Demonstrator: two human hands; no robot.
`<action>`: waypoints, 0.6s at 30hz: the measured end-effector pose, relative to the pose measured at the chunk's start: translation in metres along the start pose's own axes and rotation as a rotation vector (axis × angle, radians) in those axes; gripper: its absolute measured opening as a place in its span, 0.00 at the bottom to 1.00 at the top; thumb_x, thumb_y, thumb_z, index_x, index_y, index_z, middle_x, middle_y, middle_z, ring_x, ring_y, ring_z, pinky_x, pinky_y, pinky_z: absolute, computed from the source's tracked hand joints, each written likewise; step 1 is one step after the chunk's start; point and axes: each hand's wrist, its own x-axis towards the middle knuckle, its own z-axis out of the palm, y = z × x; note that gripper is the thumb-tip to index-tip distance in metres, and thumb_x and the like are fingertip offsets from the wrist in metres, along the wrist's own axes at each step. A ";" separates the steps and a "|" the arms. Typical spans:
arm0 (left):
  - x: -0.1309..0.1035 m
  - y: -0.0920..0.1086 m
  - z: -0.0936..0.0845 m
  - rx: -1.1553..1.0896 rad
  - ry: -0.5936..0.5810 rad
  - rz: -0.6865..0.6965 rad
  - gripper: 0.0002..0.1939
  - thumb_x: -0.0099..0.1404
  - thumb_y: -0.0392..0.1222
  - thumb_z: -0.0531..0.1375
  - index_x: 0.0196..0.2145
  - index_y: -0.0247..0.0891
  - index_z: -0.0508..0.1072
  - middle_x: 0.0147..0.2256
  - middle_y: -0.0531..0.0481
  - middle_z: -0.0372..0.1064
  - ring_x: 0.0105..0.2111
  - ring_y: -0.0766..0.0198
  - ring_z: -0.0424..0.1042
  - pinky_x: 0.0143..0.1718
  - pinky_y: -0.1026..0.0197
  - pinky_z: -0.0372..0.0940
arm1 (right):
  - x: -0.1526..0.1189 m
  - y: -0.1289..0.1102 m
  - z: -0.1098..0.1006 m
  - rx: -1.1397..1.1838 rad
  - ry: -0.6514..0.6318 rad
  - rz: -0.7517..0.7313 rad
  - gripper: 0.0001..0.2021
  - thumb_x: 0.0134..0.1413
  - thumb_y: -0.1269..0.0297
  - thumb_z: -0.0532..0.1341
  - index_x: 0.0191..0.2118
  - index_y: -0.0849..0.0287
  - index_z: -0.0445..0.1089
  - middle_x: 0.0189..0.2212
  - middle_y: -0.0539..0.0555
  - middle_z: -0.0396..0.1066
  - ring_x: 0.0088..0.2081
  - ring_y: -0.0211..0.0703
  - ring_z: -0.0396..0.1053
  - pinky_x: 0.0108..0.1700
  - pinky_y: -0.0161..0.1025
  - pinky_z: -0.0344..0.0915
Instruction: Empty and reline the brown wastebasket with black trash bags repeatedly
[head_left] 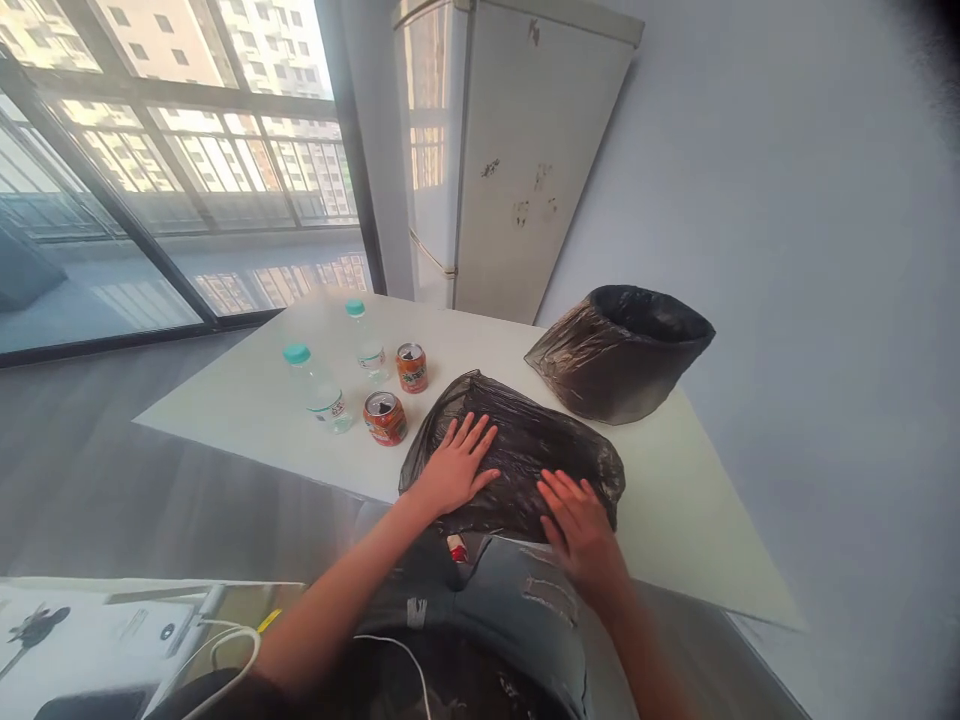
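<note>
Black, crinkled, flattish plastic bag [525, 440]: atop it, the left hand [451, 472] and right hand [582, 522] are seemingly smoothing, fingers extended, gripping nothing; lifting would be calling for curled fingers.

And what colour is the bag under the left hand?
The bag is black, best seen in the head view.

A white fridge [544, 120] is seen at the top middle, marked with dark smudges on its side. At the upper left, tall buildings [161, 40] and a railing [322, 175] can be seen through big glass panes. A white cable [253, 655] is looped at the lower left, near a white box [97, 640].
</note>
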 end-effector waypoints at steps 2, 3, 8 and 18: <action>-0.001 -0.005 -0.003 0.002 -0.012 -0.005 0.36 0.79 0.59 0.49 0.76 0.39 0.52 0.76 0.39 0.44 0.77 0.44 0.39 0.75 0.35 0.46 | -0.006 0.010 -0.003 -0.004 0.003 0.087 0.27 0.75 0.61 0.52 0.75 0.54 0.56 0.70 0.59 0.63 0.72 0.56 0.59 0.72 0.63 0.55; -0.002 -0.007 -0.003 0.001 -0.033 -0.012 0.35 0.79 0.58 0.50 0.75 0.39 0.54 0.76 0.39 0.45 0.77 0.43 0.41 0.74 0.35 0.46 | -0.009 0.013 -0.004 -0.004 -0.013 0.110 0.26 0.75 0.59 0.52 0.74 0.53 0.57 0.70 0.59 0.64 0.71 0.57 0.60 0.71 0.64 0.57; -0.006 -0.013 -0.012 -0.030 0.020 -0.059 0.33 0.78 0.55 0.53 0.74 0.39 0.57 0.75 0.38 0.48 0.76 0.41 0.44 0.73 0.33 0.48 | -0.018 0.024 -0.008 0.040 0.045 0.190 0.25 0.75 0.59 0.52 0.72 0.51 0.60 0.69 0.58 0.64 0.71 0.56 0.60 0.73 0.65 0.54; -0.049 0.069 -0.043 -0.173 0.081 0.049 0.15 0.75 0.45 0.59 0.56 0.42 0.76 0.48 0.41 0.75 0.48 0.49 0.74 0.49 0.44 0.71 | -0.048 0.012 -0.022 -0.092 -0.001 0.428 0.21 0.73 0.53 0.52 0.57 0.56 0.76 0.53 0.64 0.78 0.51 0.64 0.75 0.45 0.58 0.73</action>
